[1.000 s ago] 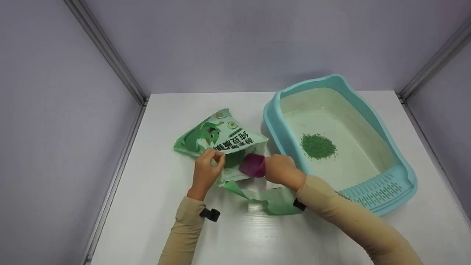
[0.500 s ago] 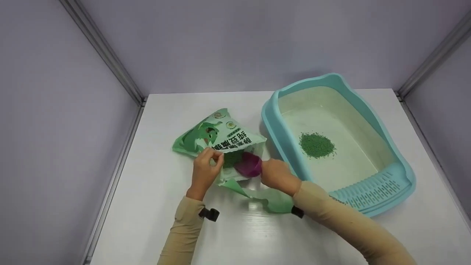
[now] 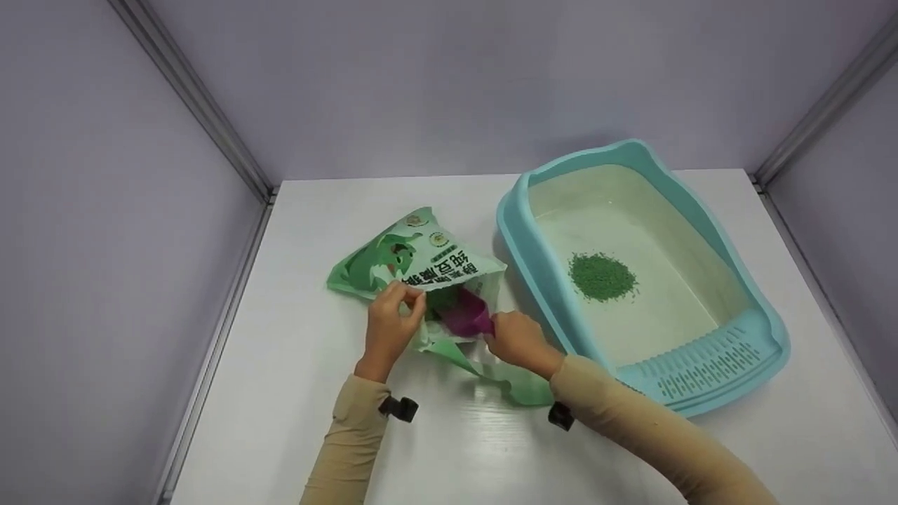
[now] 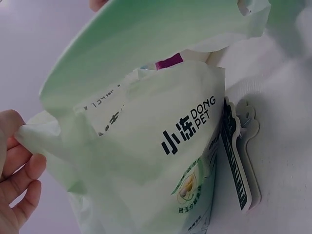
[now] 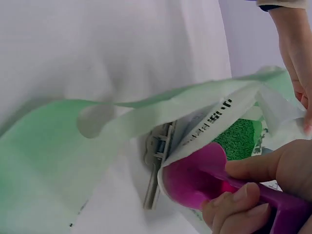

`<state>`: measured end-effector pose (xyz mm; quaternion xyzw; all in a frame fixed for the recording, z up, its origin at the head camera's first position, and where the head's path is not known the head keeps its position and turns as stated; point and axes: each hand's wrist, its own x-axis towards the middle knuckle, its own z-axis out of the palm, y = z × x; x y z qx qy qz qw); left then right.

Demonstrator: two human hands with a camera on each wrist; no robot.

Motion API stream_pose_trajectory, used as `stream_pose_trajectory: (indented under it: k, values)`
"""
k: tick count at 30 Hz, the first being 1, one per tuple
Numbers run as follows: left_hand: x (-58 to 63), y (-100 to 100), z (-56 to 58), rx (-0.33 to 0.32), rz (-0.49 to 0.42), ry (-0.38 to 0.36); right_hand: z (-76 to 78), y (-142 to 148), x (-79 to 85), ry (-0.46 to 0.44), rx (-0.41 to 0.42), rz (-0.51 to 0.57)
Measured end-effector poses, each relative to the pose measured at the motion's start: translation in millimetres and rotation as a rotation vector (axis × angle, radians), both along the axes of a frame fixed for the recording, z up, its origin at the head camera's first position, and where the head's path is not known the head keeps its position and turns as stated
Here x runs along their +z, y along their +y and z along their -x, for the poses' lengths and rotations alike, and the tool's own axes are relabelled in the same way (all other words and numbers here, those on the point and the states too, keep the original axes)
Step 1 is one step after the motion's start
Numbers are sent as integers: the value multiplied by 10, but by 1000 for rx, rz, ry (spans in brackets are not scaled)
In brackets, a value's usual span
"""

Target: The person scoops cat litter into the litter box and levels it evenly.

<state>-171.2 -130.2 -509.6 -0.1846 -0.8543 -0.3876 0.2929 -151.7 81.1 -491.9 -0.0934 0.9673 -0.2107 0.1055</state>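
A green and white cat litter bag (image 3: 438,252) lies on the table, its torn mouth facing me. My left hand (image 3: 391,330) pinches the edge of that mouth; in the left wrist view, thumb and finger grip the plastic. My right hand (image 3: 519,342) holds a purple scoop (image 3: 465,315) by its handle. The scoop's bowl is inside the bag's mouth, against the green pellets (image 5: 239,139) seen in the right wrist view. How much the bowl holds is hard to tell. A torn green flap (image 3: 526,386) hangs from the opening onto the table.
Right of the bag stands a blue litter box (image 3: 519,224) with raised walls and a slotted front ledge (image 3: 708,368). A small pile of green pellets (image 3: 601,277) lies on its floor. Beside the bag, a grey clip (image 4: 239,156) rests on the table.
My right hand has moved left and slightly toward me, pushing the scoop deeper into the bag's mouth. The left hand stays at the bag's edge.
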Motion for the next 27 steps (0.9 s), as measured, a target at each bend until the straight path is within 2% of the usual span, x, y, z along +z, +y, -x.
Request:
stream_pose_trajectory:
  k: [2,7,9,12,17,20,23,27]
  values:
    - [0,2,2,2,2,6,-30,-14,-36,44,5,-13]
    - [-7,5,0,12,10,5,-89,-43,-141,205,67,-132]
    - [-9,6,-6,14,11,-3,-92,-42,-170,235,81,-157]
    - [-7,5,-14,17,10,-15,-66,-25,-177,219,72,-110]
    - [-12,5,-19,16,6,-10,14,16,-155,82,29,24]
    - [-9,9,-17,11,5,-8,33,22,-157,27,7,67]
    - [-1,12,-12,9,6,-13,23,8,-169,29,-4,69]
    - [-8,16,-2,12,8,1,-22,-26,-211,107,26,4]
